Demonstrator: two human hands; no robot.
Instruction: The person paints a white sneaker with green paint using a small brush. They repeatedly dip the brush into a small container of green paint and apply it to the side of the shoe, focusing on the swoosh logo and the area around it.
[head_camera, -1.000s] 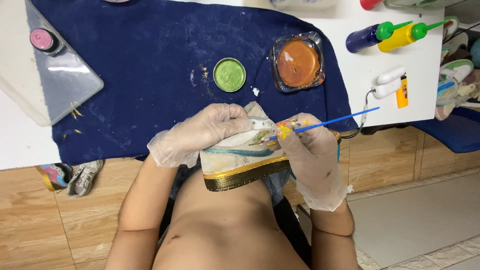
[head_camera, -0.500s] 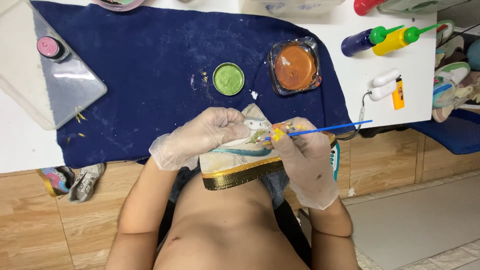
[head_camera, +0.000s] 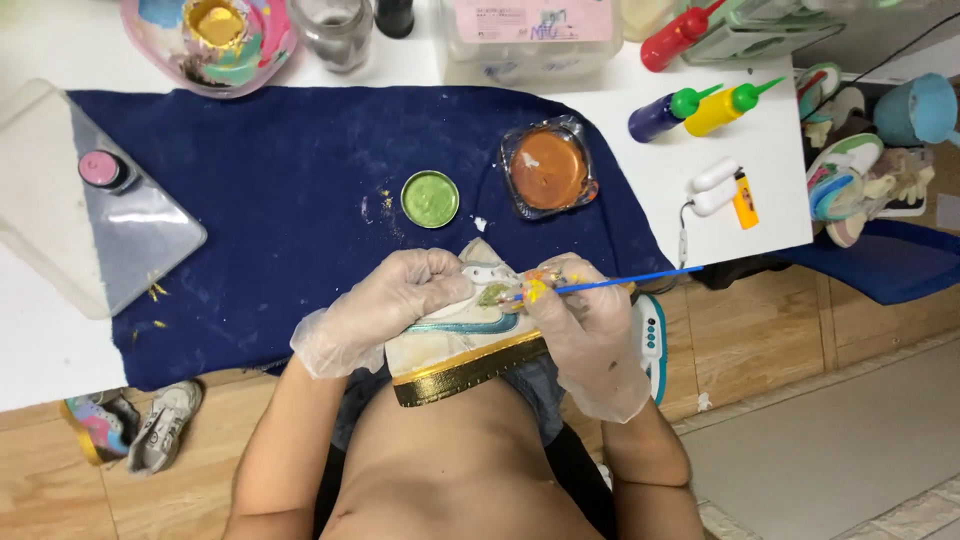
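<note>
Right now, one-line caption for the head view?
Gloved left hand steadies a sneaker while the right hand paints it with a blue brush over a navy cloth.

The view now sits lower on the counter (head_camera: 700, 130), so its far edge comes into sight: a mixing bowl (head_camera: 210, 40) with gold and mixed paint, a glass jar (head_camera: 335, 30) and a red squeeze bottle (head_camera: 680, 35). The blue brush (head_camera: 620, 282) in the right hand (head_camera: 585, 335) lies flatter, almost level, its handle end lower than a second ago, the tip on the green patch of the shoe (head_camera: 465, 335)
</note>
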